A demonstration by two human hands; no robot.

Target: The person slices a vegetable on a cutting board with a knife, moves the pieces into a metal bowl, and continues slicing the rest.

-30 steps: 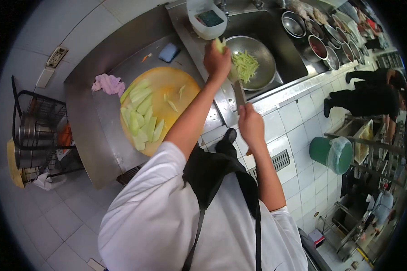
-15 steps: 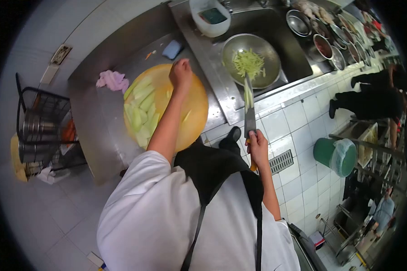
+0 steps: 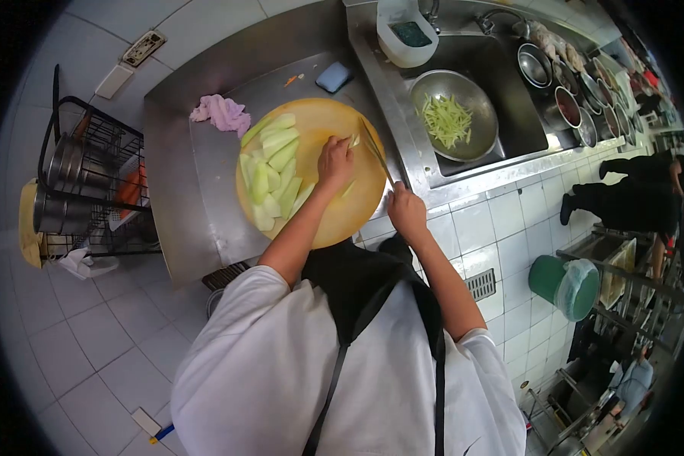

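Board (image 3: 318, 114) now beneath the knife (image 3: 377, 154)

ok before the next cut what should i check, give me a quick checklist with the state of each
- Knife in the right hand: ok, blade over the cutting board
- Left hand safely clear of the blade: cannot tell, the fingertips are close to it
- Vegetable slices at hand: ok, piled on the left of the board
- Mixing bowl ready: ok, in the sink with shreds in it
- Pink cloth off the board: ok, on the steel counter
- Board steady: cannot tell, its underside is hidden
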